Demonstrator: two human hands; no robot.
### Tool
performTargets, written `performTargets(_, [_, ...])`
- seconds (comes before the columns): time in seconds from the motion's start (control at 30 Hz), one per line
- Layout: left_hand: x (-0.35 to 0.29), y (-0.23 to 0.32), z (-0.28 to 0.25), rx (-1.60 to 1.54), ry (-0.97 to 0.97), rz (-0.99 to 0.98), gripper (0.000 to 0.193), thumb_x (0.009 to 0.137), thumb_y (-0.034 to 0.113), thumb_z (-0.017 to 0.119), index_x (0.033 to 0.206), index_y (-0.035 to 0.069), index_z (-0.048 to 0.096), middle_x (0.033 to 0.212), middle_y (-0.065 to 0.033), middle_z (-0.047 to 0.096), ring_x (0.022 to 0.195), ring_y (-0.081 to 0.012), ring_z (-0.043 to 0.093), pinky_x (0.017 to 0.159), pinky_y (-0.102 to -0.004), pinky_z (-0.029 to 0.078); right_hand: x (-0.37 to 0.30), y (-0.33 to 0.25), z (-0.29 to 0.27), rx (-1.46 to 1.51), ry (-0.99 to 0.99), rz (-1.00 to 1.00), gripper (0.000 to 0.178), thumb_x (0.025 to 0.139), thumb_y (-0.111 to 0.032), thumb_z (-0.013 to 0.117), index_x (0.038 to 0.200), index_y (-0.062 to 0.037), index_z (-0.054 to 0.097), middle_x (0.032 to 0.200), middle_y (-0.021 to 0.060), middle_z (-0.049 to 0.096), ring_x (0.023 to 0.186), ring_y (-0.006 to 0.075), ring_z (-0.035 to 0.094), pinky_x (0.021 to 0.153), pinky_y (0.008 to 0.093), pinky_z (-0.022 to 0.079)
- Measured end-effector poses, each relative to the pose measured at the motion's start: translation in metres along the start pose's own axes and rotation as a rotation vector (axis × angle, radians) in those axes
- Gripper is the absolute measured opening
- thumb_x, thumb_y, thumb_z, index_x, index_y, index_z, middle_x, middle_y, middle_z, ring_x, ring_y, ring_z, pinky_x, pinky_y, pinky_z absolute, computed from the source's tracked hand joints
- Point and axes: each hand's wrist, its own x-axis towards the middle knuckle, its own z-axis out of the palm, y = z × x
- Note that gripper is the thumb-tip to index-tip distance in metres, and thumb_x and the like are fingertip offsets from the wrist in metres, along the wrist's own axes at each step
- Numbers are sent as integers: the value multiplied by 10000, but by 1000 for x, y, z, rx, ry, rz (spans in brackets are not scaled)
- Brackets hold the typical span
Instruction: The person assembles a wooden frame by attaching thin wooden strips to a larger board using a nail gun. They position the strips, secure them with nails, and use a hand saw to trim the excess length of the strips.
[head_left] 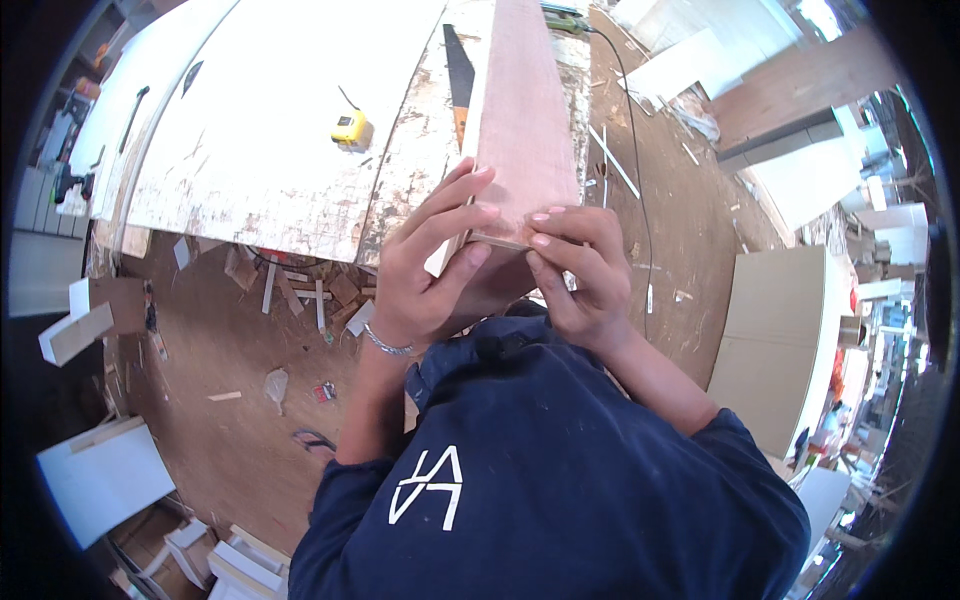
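Note:
A long reddish wooden board (525, 110) runs away from my body along the right side of the worktable. Its near end sits between my hands, with a pale edge showing down its left side. My left hand (418, 262) grips the near left corner, fingertips on the top face and thumb against the end. At the near right corner, my right hand (588, 272) pinches the board's end edge between thumb and fingers. Whether a thin strip lies under those fingertips cannot be made out. Left of the board lies a handsaw (460, 75) with a dark blade and orange handle.
On the white-topped worktable (270, 120) rests a yellow tape measure (349, 127). A green power tool (565, 20) trails a black cord (632, 130) down to the right. Wood offcuts (300, 290) litter the floor under the table. Large panels (770, 330) stand at the right.

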Motion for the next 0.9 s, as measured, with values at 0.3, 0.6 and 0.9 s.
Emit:
performTargets(0.3, [8, 5, -15, 117, -111, 34, 229, 870, 8, 753, 1091, 69, 738, 1231, -109, 737, 1328, -350, 604, 1036, -425, 558, -5, -2, 11, -8, 107, 15, 241, 799, 24, 776, 1027, -18, 712, 1066, 122, 715, 1018, 305, 670, 897, 401, 490])
performTargets(0.6, [7, -1, -12, 150, -96, 103, 216, 892, -13, 711, 1096, 53, 730, 1236, -132, 730, 1303, -375, 618, 1041, -438, 552, -4, -2, 11, -29, 108, 1, 238, 802, 33, 770, 1025, -19, 708, 1078, 124, 699, 1016, 306, 657, 884, 405, 499])
performTargets(0.9, [-19, 44, 45, 93, 241, -412, 716, 951, 220, 733, 1504, -50, 368, 1408, -260, 547, 1263, -351, 602, 1059, -423, 493, -4, 6, 5, -22, 63, -25, 257, 784, -7, 784, 1026, -24, 700, 1088, 136, 693, 1002, 312, 653, 858, 408, 507])
